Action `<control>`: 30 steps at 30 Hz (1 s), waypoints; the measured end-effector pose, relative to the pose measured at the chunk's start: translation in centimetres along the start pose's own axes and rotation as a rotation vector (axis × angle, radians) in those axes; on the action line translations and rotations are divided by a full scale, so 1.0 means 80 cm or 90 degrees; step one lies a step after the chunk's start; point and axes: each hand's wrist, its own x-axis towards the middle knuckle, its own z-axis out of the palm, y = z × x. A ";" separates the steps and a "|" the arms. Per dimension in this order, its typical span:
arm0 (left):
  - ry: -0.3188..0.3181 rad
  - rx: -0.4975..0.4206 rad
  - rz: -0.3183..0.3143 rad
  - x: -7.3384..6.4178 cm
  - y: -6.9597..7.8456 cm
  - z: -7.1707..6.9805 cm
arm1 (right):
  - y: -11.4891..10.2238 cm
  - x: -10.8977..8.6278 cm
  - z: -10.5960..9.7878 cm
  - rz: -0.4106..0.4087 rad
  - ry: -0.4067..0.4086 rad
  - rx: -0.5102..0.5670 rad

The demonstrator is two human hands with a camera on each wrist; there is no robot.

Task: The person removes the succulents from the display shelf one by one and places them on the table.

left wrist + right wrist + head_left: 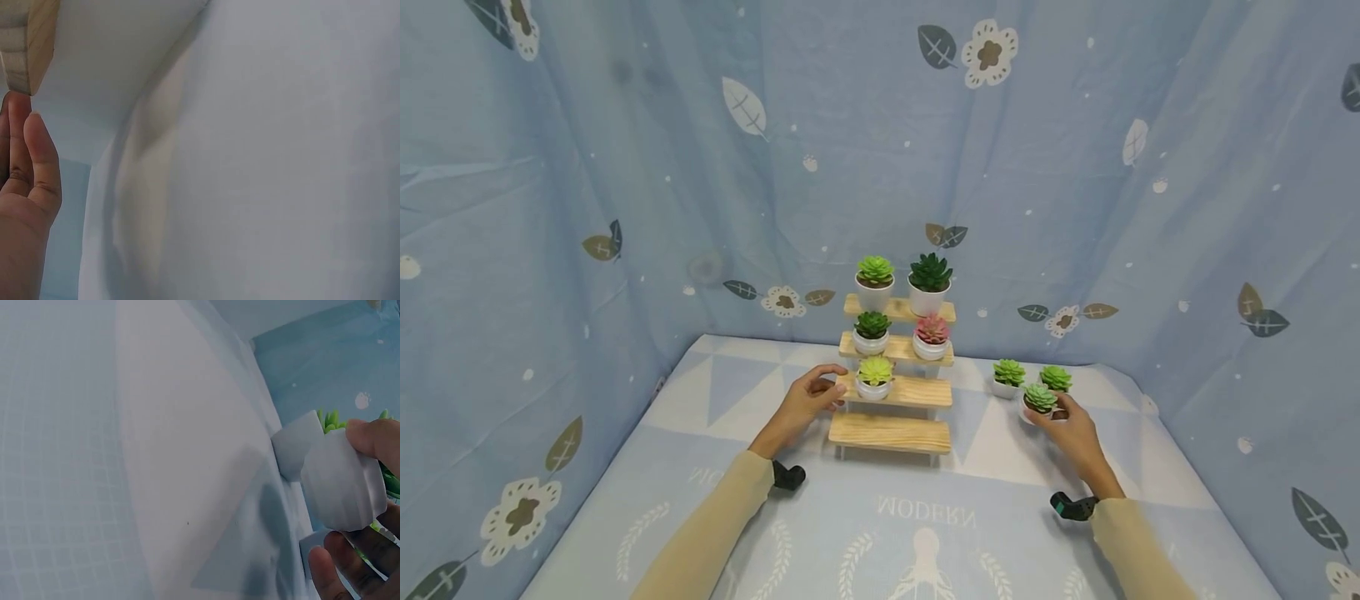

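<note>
A succulent with pale green leaves (1040,397) is in my right hand (1078,435), with thumb and fingers around its white pot (342,481). In the right wrist view that pot looks tilted and lifted off the cloth. Two bright green potted succulents stand just behind it, one at the left (1008,377) and one at the right (1056,378). My left hand (805,402) is at the left end of the third shelf down (921,391), its fingers fairly straight beside the board's end. On that shelf sits a yellow-green potted succulent (875,377).
The stepped wooden stand has a bare lowest shelf (889,433). On its upper tiers are a light green succulent (875,282), a dark green one (929,282), a smaller green one (872,332) and a pink one (932,335). Patterned curtains (850,150) surround the cloth-covered table (820,533).
</note>
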 end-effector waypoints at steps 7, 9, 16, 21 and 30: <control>-0.004 -0.007 0.005 0.001 -0.001 0.000 | 0.018 0.001 -0.015 0.017 0.010 0.000; -0.003 -0.002 0.003 0.000 -0.002 0.000 | 0.023 0.001 -0.017 0.022 0.012 -0.001; 0.003 0.007 0.010 0.000 -0.001 0.002 | 0.036 0.002 -0.026 0.016 0.023 -0.011; -0.008 0.014 0.015 -0.003 0.001 0.001 | 0.042 0.001 -0.030 0.030 0.033 -0.017; -0.005 0.014 0.014 -0.003 0.001 -0.001 | 0.049 0.002 -0.031 0.034 0.027 -0.011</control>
